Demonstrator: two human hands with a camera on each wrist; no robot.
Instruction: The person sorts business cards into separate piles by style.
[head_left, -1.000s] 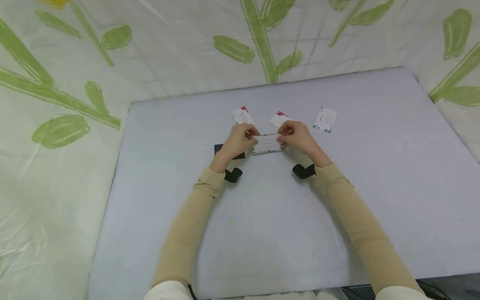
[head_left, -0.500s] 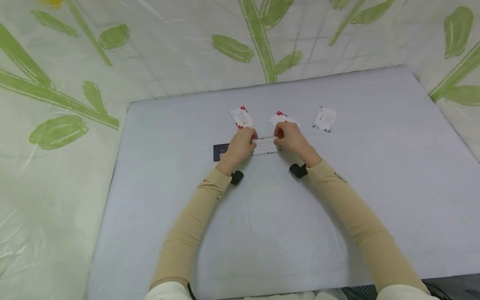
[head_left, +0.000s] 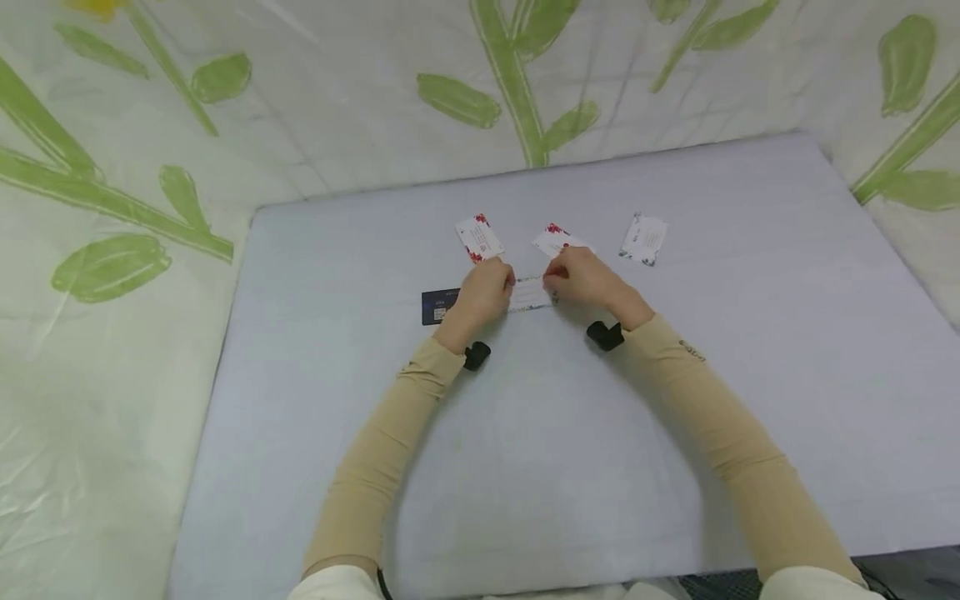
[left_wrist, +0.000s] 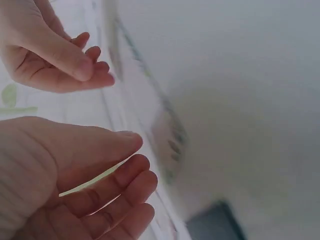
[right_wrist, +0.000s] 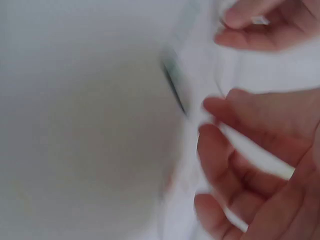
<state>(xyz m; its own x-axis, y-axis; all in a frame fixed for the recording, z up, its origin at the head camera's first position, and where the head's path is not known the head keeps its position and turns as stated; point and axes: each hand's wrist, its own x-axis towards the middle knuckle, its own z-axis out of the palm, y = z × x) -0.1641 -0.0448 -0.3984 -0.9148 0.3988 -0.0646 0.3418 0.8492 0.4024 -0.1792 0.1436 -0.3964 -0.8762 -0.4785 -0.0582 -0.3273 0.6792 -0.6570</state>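
A white card (head_left: 530, 294) with a leafy printed border lies crosswise at mid-table, its two ends partly covered by my hands in the head view. My left hand (head_left: 485, 292) is at the card's left end, thumb and fingers loosely bent with a gap between their tips in the left wrist view. At the other end is my right hand (head_left: 585, 277); its thumb and forefinger tips stand close together, with no card showing between them in the right wrist view. A dark blue card (head_left: 437, 308) with a small square code lies partly hidden behind my left hand.
Beyond my hands lie a white card with red flowers (head_left: 480, 237), a second red-flowered card (head_left: 551, 239) partly covered by my right hand, and a leafy-bordered card (head_left: 643, 239) farther right. A pale wall sheet (head_left: 337, 108) with painted green stems rises behind the table (head_left: 525, 467).
The leafy-bordered card has come down slightly toward my body, and my hands' grip on its ends has loosened. My left hand uncovers more of the dark blue card.
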